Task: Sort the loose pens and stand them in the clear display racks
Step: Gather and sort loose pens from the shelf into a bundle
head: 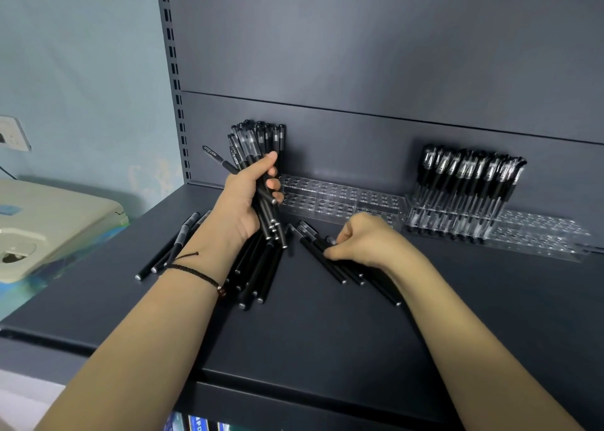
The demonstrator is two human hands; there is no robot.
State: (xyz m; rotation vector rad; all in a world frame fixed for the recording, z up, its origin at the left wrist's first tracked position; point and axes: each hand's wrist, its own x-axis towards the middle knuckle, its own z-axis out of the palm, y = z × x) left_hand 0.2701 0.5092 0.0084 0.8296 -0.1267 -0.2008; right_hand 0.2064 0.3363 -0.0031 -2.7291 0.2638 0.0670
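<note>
Grip: left hand (pixel 248 198) clenched round an upright bundle of pens (pixel 258 143); right hand (pixel 362 241) curled over loose pens (pixel 333 270) lying on the shelf (pixel 310 332).
Location: more pens fan out beneath the left wrist; empty rack (pixel 340 198) just behind, filled rack (pixel 467 201) to its right.
Handling: pens look light, stiff and smooth-barrelled, likely to slip from a full fist.
Hold: probably best pinched mid-barrel, one at a time, cap up.
</note>
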